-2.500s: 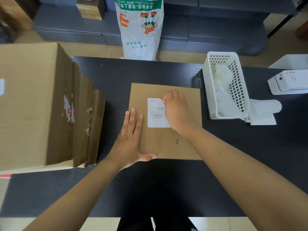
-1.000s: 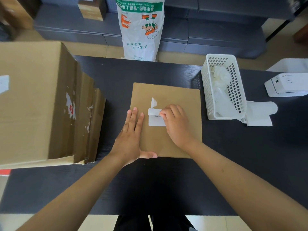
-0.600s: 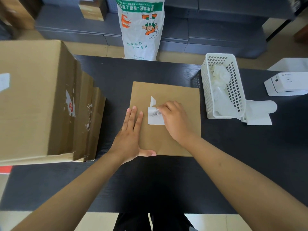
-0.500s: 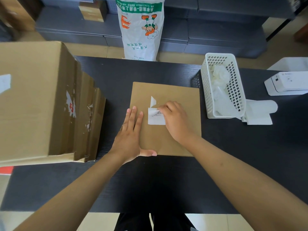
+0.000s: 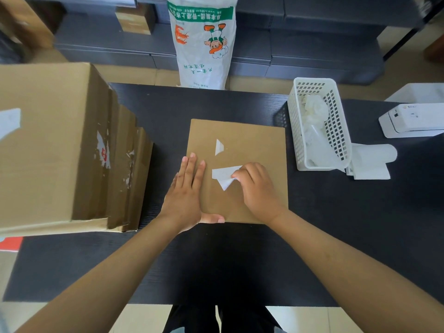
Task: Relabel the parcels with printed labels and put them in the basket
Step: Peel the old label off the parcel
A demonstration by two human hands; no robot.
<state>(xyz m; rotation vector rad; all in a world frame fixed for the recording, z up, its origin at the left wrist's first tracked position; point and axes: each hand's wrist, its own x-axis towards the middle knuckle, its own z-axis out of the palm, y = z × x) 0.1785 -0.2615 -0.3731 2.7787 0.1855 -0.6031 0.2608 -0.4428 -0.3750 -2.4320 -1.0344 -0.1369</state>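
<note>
Right hand [image 5: 258, 188]: fingers curled, pinching the lifted corner of the old label [image 5: 225, 175], which is folded over on itself and partly peeled off the parcel.
Left hand [image 5: 186, 195]: fingers straight and together, palm pressed flat on the near left part of the parcel [image 5: 254, 143], thumb along its near edge, holding it down.
Technique: judged from the torn state, the pull should stay low and slow, close to the cardboard, with the flat hand kept beside the peel line so the parcel does not lift or slide; the torn-off scrap [image 5: 219, 146] just beyond both hands will need its own pick.
Parcel: flat brown cardboard piece lying under both hands on the black table [image 5: 240, 260]; surface plain, no new label on it yet.
Label: white, small, creased into a triangle where it is raised.
Basket [image 5: 319, 126]: white, perforated, just right of the right hand, touching or nearly touching the parcel's far right corner, holding crumpled white paper.
Big box [image 5: 48, 145]: left of the left hand.
</note>
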